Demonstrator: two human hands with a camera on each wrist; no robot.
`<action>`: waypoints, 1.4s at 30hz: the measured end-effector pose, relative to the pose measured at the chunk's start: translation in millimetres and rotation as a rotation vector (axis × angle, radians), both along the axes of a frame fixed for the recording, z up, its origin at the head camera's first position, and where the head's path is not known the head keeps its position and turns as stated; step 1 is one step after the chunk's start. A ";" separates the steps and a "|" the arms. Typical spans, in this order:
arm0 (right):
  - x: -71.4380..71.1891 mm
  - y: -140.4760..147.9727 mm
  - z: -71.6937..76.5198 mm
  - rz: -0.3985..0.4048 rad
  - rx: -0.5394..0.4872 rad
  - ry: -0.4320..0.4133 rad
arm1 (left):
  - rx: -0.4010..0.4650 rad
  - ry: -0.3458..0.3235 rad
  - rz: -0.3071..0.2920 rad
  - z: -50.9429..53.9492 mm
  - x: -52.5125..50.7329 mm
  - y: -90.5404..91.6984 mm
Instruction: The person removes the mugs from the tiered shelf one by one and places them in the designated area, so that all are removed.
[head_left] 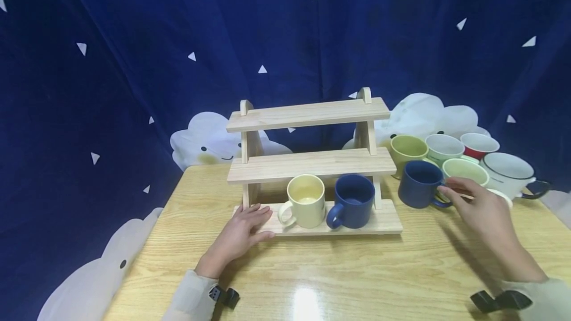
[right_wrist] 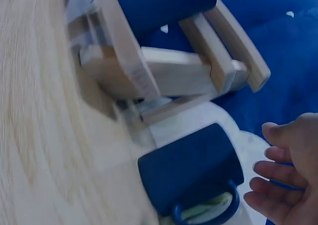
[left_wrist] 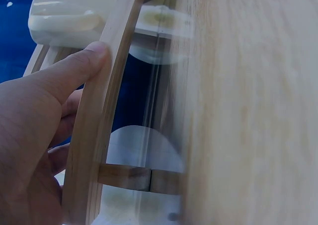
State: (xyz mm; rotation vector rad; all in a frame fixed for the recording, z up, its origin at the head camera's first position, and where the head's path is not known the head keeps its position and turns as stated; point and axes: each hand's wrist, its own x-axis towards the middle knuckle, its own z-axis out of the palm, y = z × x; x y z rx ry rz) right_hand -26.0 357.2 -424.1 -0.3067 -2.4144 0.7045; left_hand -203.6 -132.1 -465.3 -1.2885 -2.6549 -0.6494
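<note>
My left hand (head_left: 241, 232) rests on the left end of the bottom board of a three-tier wooden rack (head_left: 312, 165). Its thumb lies along the board's front edge (left_wrist: 94, 111), with the other fingers partly hidden behind the board in the left wrist view. On that board stand a cream mug (head_left: 307, 202) and a navy mug (head_left: 354, 199), handles toward the front left. To the right of the rack, my right hand (head_left: 482, 207) is at the handle of another navy mug (head_left: 419, 185). The right wrist view shows its fingers (right_wrist: 278, 173) spread beside this mug, apart from it.
Behind the right-hand navy mug stand an olive mug (head_left: 408, 148), pale green mugs (head_left: 466, 170), a red-and-white mug (head_left: 479, 145) and a white enamel mug with a dark handle (head_left: 508, 172). A dark blue curtain (head_left: 285, 24) hangs behind the wooden table (head_left: 357, 276).
</note>
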 end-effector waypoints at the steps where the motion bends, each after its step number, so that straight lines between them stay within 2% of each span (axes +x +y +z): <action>1: 0.0 -3.1 2.3 0.017 -0.007 0.002 | 0.001 0.001 0.001 -0.2 -0.1 0.0; 8: 0.2 -30.5 7.1 0.102 -0.007 0.031 | 0.000 0.011 -0.007 -0.4 -1.2 -0.7; 16: 4.4 -72.6 10.3 0.166 0.006 -0.054 | 0.010 0.017 -0.010 -1.6 -2.0 -2.2; 24: 8.2 -103.8 10.8 0.235 0.038 -0.017 | 0.004 0.014 -0.013 -1.5 -1.2 -2.9; 28: 5.0 -119.7 10.2 0.288 0.054 -0.015 | 0.010 0.013 -0.012 0.1 -1.0 -2.9; 35: -2.9 -145.9 7.9 0.393 0.018 -0.043 | -0.009 -0.002 -0.010 -0.6 -1.2 -1.4; 42: -10.1 -164.1 6.3 0.428 0.106 0.038 | -0.005 0.001 -0.013 -1.2 -0.9 -0.7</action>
